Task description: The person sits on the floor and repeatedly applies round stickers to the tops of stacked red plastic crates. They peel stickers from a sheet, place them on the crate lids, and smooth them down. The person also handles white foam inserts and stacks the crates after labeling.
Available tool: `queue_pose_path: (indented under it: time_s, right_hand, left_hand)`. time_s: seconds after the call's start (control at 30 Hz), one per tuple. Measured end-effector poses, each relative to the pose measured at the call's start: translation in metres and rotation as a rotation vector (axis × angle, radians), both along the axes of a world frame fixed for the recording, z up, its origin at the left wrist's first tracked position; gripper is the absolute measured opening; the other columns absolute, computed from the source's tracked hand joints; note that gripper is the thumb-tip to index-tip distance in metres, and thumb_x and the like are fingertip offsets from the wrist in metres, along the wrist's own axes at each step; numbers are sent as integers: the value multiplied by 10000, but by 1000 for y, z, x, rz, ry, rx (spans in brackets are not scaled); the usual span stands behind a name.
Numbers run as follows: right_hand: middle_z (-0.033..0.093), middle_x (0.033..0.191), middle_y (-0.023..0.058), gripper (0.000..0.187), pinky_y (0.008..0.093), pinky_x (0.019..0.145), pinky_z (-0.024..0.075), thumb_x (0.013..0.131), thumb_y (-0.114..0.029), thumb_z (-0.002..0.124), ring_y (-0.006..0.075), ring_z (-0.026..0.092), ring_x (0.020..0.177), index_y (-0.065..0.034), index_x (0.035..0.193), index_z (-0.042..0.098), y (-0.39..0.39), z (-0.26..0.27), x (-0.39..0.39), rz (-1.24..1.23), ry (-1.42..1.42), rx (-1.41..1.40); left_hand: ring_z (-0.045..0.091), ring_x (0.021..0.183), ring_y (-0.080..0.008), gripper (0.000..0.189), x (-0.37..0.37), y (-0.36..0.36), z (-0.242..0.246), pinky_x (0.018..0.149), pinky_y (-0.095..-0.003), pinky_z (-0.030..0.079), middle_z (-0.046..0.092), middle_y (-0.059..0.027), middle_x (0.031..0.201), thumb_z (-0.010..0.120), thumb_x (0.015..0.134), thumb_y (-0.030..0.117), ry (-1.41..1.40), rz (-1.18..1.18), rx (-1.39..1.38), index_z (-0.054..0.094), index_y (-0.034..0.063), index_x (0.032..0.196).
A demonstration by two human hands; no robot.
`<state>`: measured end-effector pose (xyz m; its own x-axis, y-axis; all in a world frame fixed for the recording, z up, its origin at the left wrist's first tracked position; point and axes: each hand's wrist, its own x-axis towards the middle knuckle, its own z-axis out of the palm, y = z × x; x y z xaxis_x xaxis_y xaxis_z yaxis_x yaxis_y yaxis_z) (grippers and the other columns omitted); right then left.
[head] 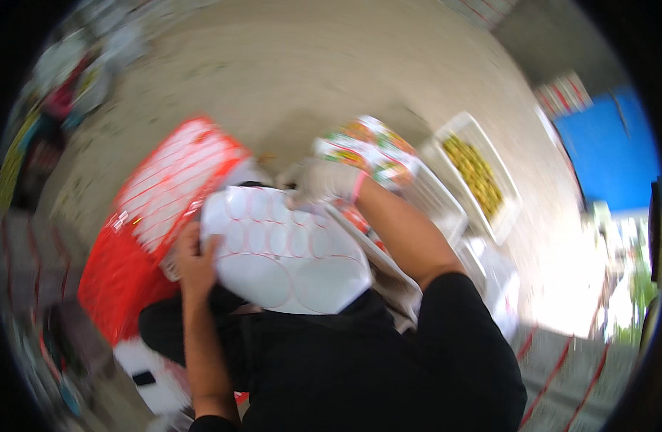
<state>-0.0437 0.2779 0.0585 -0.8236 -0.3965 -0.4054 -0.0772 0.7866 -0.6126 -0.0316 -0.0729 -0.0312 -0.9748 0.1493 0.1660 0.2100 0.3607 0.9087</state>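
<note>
A white sheet (293,243) printed with red ovals lies across my lap, its edges slightly bent. My bare left hand (198,256) grips the sheet's left edge, thumb on top. At the sheet's upper right edge is my right hand (323,181), in a pale glove with a pink cuff; blur hides whether its fingers hold the sheet. Beneath my right forearm, a light-coloured crate (401,286) holds red and white items. Just beyond the right hand sits a white carton (363,140) with colourful food pictures.
Red-and-white plastic packaging (163,200) lies at my left. On the right stand a white crate (490,156) of yellow-green produce and another pale crate (450,200). Blurred bags (101,70) lie at upper left. A blue panel (606,151) is at far right.
</note>
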Motion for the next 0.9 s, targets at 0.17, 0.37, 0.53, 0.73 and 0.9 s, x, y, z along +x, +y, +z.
queue_pose_path:
  time_s: [0.17, 0.37, 0.53, 0.73, 0.9]
  right_hand:
    - [593, 747, 13, 375, 300, 477, 410, 942, -401, 726, 103, 559, 598, -53, 1066, 665, 153, 1, 166, -854, -163, -425]
    - [606, 709, 32, 176, 317, 456, 474, 980, -220, 722, 178, 586, 553, -137, 889, 596, 213, -193, 522, -2296, 131, -1043]
    - [623, 800, 77, 200, 390, 568, 496, 1008, -237, 654, 216, 586, 671, -67, 923, 591, 155, -326, 661, -2946, -139, -1067]
    - [720, 1215, 141, 431, 374, 875, 562, 1050, -306, 572, 241, 696, 1034, 8, 1344, 606, 158, -349, 663, -3566, 108, -764]
    - [705, 1319, 168, 536, 401, 1028, 524, 1045, -383, 550, 299, 688, 1187, -7, 1426, 577, 153, -321, 659, -3532, 397, -542]
  left_hand:
    - [524, 685, -83, 286, -25, 28, 37, 597, -214, 449, 681, -91, 1056, 631, 1056, 131, -77, -47, 353, 572, 25, 1315]
    - [494, 644, -51, 300, -21, 83, 12, 553, -203, 402, 713, -66, 1008, 616, 1074, 162, -228, -168, 326, 571, 24, 1337]
    - [531, 670, -53, 284, -23, 102, 13, 572, -207, 418, 716, -51, 1014, 640, 1066, 183, -297, -207, 268, 602, 46, 1312]
    - [547, 692, -51, 275, -27, 100, 38, 600, -209, 435, 717, -45, 1021, 629, 1072, 180, -276, -246, 172, 601, 50, 1312]
    - [553, 701, -54, 270, -21, 103, 33, 622, -210, 442, 718, -47, 1035, 619, 1072, 160, -299, -195, 103, 594, 45, 1316]
